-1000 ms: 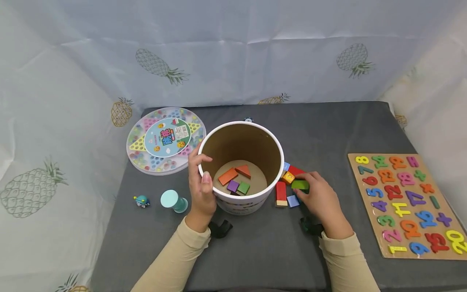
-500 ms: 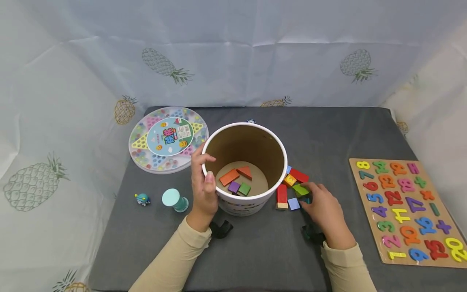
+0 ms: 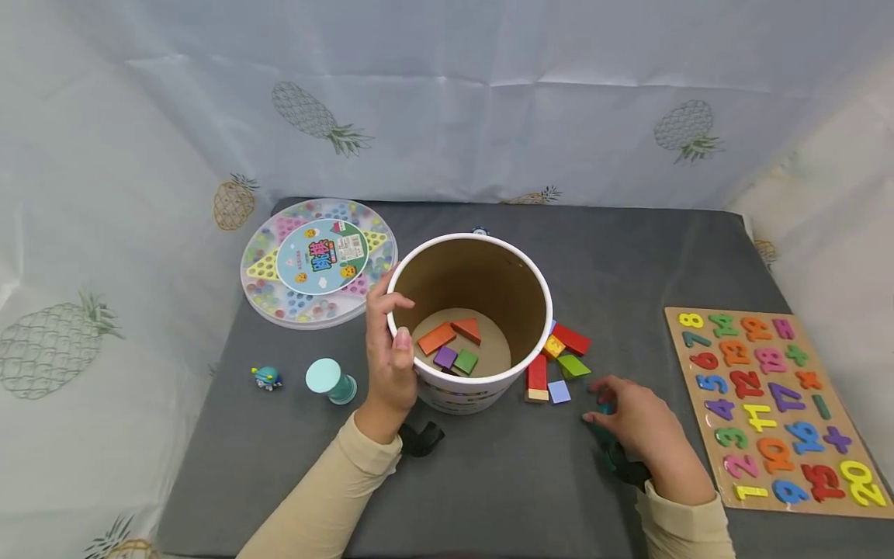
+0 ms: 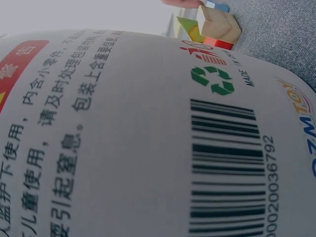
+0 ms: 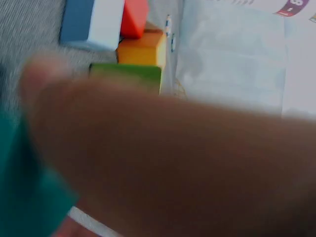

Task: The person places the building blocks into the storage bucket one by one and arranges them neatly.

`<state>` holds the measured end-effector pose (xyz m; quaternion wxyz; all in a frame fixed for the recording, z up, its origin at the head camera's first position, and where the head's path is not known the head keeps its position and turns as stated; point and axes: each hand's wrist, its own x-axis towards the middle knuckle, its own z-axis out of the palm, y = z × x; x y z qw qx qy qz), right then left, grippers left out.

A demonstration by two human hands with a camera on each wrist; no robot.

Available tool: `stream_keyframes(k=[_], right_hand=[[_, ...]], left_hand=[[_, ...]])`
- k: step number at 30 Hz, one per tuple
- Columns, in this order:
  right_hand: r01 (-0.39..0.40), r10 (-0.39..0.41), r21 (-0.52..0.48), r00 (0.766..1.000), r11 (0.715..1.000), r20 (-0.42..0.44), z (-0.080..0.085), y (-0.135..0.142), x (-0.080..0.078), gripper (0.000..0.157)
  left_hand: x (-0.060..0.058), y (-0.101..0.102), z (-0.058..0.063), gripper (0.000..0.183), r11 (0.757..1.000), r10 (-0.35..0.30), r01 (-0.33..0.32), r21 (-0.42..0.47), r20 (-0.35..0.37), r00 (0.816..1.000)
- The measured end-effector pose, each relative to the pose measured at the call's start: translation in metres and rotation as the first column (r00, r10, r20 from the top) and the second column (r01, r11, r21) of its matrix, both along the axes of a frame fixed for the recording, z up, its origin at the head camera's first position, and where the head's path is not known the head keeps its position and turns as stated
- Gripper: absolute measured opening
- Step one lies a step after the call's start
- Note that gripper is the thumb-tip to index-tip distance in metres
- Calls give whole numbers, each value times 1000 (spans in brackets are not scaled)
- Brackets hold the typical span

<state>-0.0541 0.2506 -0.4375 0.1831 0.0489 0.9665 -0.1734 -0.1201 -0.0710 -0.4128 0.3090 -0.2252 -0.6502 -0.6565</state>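
Note:
A white round bucket (image 3: 461, 396) stands tilted toward me in the head view, several coloured blocks on its floor, among them an orange block (image 3: 436, 338) and a purple block (image 3: 445, 357). My left hand (image 3: 391, 365) grips its left rim, thumb outside and a finger over the edge. To the right of the loose blocks, my right hand (image 3: 639, 419) pinches a teal block (image 5: 29, 182), mostly hidden by the fingers in the head view. Nearest that hand lie a green block (image 3: 574, 366) and a light blue block (image 3: 559, 391); red blocks (image 3: 536, 376) and a yellow-orange block (image 3: 553, 346) adjoin them.
A number board (image 3: 775, 404) lies at the right. Round Chinese checkers (image 3: 321, 264) sits back left. A mint-coloured cylinder (image 3: 331, 380) and a small turquoise toy (image 3: 267, 378) are left of the bucket. A small item (image 3: 480, 230) peeks out behind the bucket.
My right hand has let the green block go and drawn back right and toward me, away from the pile, with the teal block. My left hand keeps its grip on the bucket.

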Motion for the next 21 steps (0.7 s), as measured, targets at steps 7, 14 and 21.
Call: stream_keyframes(k=[7,14,21], right_hand=[[41,-59,-66,954,997,-295,21,-8,6,29],[-256,-196,-355,489,899,-850,93,-50,-3,29],[-635,-102,-321,356,703,-929,117,-104,-17,18]], left_hand=[[-2,1,3,38,1000,-17,17,-18,-9,1000],[-2,-1,4,37,1000,-8,8,0,14,1000],[1,1,1,38,1000,-16,16,9,25,1000]])
